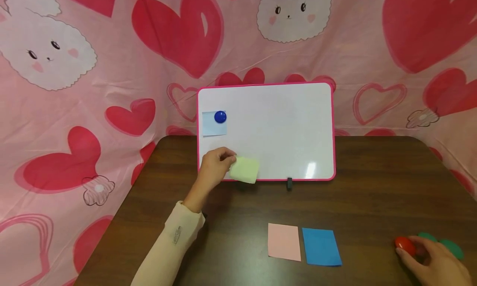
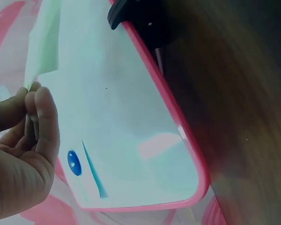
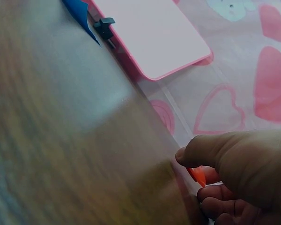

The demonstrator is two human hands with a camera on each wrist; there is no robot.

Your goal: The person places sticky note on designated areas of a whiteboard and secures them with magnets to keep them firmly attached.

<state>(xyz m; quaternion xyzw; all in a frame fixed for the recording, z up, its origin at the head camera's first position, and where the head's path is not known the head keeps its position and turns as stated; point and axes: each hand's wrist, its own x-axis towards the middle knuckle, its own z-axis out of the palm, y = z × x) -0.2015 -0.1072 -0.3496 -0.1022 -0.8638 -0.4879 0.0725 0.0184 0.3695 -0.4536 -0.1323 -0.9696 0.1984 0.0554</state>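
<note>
My left hand pinches a pale yellow-green sticky note by its upper left corner. The note overlaps the lower edge of a pink-framed whiteboard in the head view. On the board's left side, a round blue magnet sits over a light blue sticky note. At the right of the table, my right hand grips a round red magnet between thumb and fingers; the right wrist view shows the red magnet partly covered by them. Two green magnets lie just behind that hand.
A pink sticky note and a blue sticky note lie side by side on the dark wooden table. A black clip foot holds the board's lower edge. Pink heart-print cloth hangs behind and to the left.
</note>
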